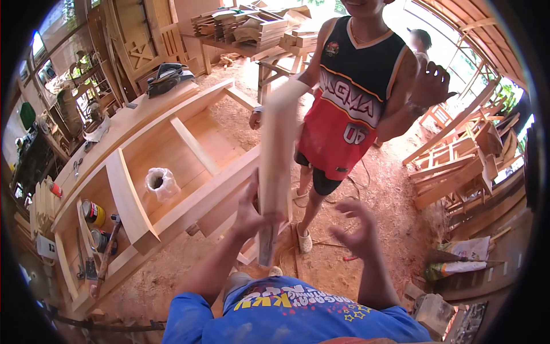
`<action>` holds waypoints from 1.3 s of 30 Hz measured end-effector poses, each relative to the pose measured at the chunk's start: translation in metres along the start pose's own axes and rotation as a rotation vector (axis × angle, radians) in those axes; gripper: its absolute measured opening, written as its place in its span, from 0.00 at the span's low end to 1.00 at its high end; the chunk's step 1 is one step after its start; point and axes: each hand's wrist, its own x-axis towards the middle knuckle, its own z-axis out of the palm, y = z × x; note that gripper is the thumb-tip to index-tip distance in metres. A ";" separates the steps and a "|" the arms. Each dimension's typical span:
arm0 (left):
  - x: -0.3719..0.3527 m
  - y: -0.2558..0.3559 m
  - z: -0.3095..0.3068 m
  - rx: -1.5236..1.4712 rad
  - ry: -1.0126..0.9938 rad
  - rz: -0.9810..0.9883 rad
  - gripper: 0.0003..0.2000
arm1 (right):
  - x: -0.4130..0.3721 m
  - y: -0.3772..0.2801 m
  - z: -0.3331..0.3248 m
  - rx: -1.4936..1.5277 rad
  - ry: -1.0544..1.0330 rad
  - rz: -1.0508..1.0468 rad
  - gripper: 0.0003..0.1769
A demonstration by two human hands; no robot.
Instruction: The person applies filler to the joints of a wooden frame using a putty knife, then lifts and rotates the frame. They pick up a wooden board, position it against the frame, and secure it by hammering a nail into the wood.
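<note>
My left hand (250, 213) grips a pale wooden board (278, 155), its thumb across the near face. The board stands roughly upright in front of me, and its upper end is blurred. To the right, my right hand (358, 229) is raised with the fingers apart, holding nothing. Facing me behind the board is a person in a black and red jersey (349, 97), one hand (432, 86) lifted. Left of the board lies a large wooden frame (189, 200) with crosspieces and a curved side.
A plastic-wrapped roll (162, 182) sits inside the frame. Cans (93, 212) and a hammer (109, 246) are at its near left end, and a power tool (169, 79) at its far end. Stacked wood pieces (252, 28) fill a back table. Wooden furniture parts (458, 163) stand right. Sawdust covers the floor.
</note>
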 end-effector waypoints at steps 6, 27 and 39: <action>0.004 -0.020 -0.061 -0.433 0.273 -0.077 0.45 | -0.030 0.026 0.136 0.070 -0.425 -0.110 0.64; -0.016 -0.040 -0.110 -0.660 0.198 -0.101 0.45 | -0.098 0.031 0.157 0.070 -0.397 0.290 0.66; -0.068 -0.181 0.128 -0.448 -0.592 -0.472 0.52 | -0.163 0.081 -0.023 0.283 0.226 0.105 0.73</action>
